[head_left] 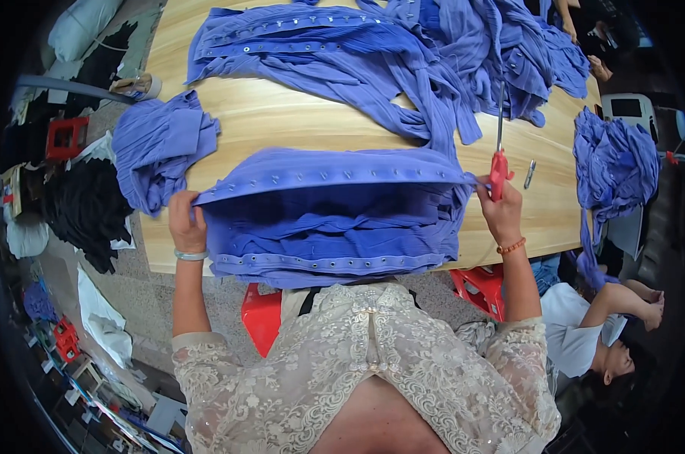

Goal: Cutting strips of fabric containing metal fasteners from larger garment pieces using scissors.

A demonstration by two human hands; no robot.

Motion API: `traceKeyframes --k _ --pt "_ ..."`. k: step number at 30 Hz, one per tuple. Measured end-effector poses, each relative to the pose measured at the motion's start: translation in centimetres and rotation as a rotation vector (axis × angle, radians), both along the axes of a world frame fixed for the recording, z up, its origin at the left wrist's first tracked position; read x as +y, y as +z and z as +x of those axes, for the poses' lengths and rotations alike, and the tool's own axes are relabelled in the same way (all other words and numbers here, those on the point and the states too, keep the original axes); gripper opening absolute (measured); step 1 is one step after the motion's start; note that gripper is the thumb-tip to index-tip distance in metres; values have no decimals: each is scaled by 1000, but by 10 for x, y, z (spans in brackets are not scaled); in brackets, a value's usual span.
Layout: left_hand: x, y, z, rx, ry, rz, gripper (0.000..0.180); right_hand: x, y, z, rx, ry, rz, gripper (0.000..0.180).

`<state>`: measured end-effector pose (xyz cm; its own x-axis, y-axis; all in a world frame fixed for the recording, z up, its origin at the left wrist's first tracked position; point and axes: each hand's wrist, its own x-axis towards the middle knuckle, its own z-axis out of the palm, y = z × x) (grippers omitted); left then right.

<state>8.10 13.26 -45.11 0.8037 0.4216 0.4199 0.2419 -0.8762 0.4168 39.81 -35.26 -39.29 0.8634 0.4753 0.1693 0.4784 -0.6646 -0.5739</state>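
A blue-violet garment [335, 225] with rows of metal snaps or eyelets is spread at the table's near edge. Its upper snap strip is stretched between my two hands, lifted so a dark gap shows beneath it. My left hand [186, 225] pinches the strip's left end. At the right end, my right hand [501, 214] grips the strip between its fingertips. That same hand also holds scissors [498, 168] with red handles, their blades pointing away from me. The lower snap strip lies along the near edge, untouched by either hand.
More blue garments [304, 45] cover the far side of the wooden table [259, 113]. Bunched blue cloth [161, 144] lies at left, and another heap [615, 166] at right. A small metal tool [530, 175] rests near the scissors. Another person [592, 333] is at lower right.
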Motion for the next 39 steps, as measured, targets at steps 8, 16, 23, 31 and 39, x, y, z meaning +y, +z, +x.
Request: traceKeyframes --k 8,16,23,31,39 --pt "-43 -74 -59 401 -86 27 34 -54 -26 -52 135 248 -801 17" --pt "-86 -55 -62 365 185 1 48 9 13 -72 165 269 -362 38" --pt "-112 -65 -40 425 232 -182 68 90 7 -86 333 676 -399 29" --pt "-111 -80 -46 398 238 -191 70 174 -11 -110 399 884 -547 26" --pt "-109 -83 -49 416 263 -204 67 246 -23 -139 330 1031 -487 22"
